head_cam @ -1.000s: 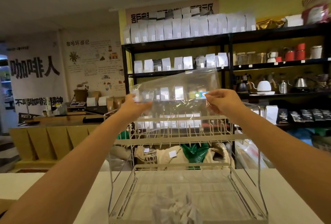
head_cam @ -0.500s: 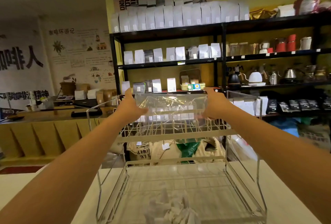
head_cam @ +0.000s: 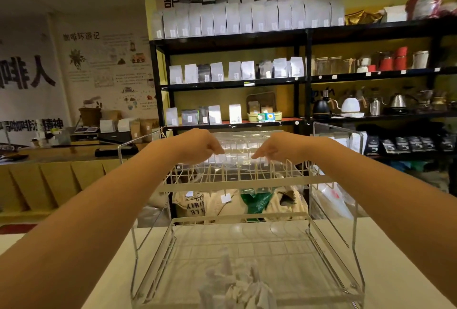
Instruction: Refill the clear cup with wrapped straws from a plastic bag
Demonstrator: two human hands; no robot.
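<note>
Two bare forearms reach forward from the bottom corners of the view toward the centre. At nine o'clock, far back, a wooden counter (head_cam: 49,157) stands against a white wall with large black lettering. The left hand (head_cam: 197,145), just left of centre, is closed in a pinch on the left part of a crinkled clear plastic bag (head_cam: 237,145). The bag is stretched flat between the hands, directly above the upper tier of a cream-coloured two-tier wire rack (head_cam: 244,182), whose upright prongs stand just below it. I cannot tell what the bag holds, and no clear cup can be made out. At six o'clock, on the rack's lower tier, lies a crumpled heap of white paper wrappers (head_cam: 237,286). The rack rests on a pale countertop (head_cam: 400,259). The right hand (head_cam: 277,146), just right of centre, is also closed, pinching the bag's right part. From twelve to three o'clock, tall black metal shelving (head_cam: 301,76) holds rows of white pouches, kettles and red tins.
</note>
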